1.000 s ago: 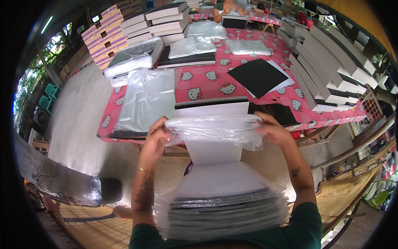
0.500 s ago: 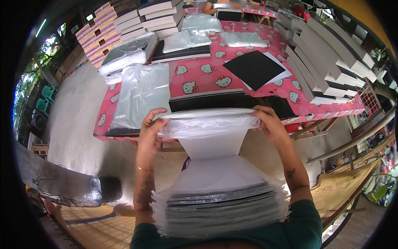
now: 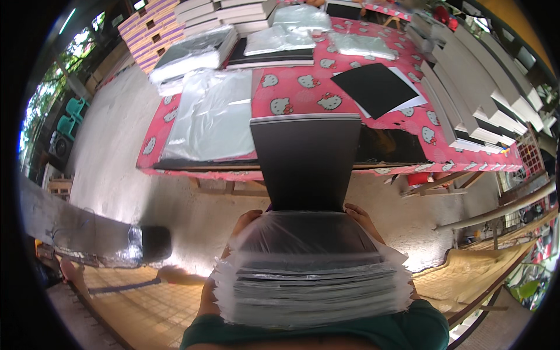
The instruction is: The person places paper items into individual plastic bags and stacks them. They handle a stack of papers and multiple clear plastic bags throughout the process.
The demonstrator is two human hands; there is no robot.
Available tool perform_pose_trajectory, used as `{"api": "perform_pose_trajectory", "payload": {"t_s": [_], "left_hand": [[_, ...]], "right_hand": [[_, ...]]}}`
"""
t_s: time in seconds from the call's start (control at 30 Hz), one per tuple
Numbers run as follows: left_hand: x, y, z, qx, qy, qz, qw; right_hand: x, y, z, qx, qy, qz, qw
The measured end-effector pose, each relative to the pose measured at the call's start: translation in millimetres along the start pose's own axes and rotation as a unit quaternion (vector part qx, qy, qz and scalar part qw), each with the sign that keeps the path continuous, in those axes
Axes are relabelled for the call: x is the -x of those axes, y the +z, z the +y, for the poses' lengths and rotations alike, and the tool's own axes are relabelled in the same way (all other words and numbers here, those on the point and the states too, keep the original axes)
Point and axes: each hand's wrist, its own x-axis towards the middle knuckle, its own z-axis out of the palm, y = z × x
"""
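A tall black board or pad (image 3: 305,157) with a grey far edge leans from the table edge down to my lap. Clear plastic film (image 3: 309,224) covers its near end. Below that, on my lap, lies a thick stack of clear plastic sleeves (image 3: 312,297) with jagged side edges. My left hand (image 3: 249,219) is at the left corner of the film, beside the board, fingers curled. At the right corner sits my right hand (image 3: 360,219), likewise curled. Both hands appear to grip the film's edge; the fingertips are partly hidden.
The table has a pink patterned cloth (image 3: 280,105). On it lie a flat pile of plastic bags (image 3: 213,116), a black sheet (image 3: 376,90) over a white one, and wrapped packs (image 3: 195,52). Thick pale stacks (image 3: 472,87) line the right side. A dark padded object (image 3: 156,244) is at lower left.
Both hands have come back from the table edge toward my lap. The bunched film they held there has drawn back with them, and the black board's face is now exposed.
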Motion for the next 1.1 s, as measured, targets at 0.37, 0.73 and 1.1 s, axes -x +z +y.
{"api": "perform_pose_trajectory", "payload": {"t_s": [0.37, 0.73, 1.1], "left_hand": [[-89.2, -0.9, -84.7, -0.156, -0.071, 0.261, 0.95], [-40.9, -70.4, 187.4, -0.386, 0.421, 0.394, 0.719], [-91.7, -133.2, 252.5, -0.26, 0.295, 0.228, 0.891]], "right_hand": [[-90.7, -17.9, 54.5, 0.327, 0.016, 0.235, 0.915], [-82.6, -66.0, -23.4, 0.228, -0.222, 0.309, 0.896], [19.0, 80.4, -181.4, 0.147, -0.455, 0.175, 0.861]]}}
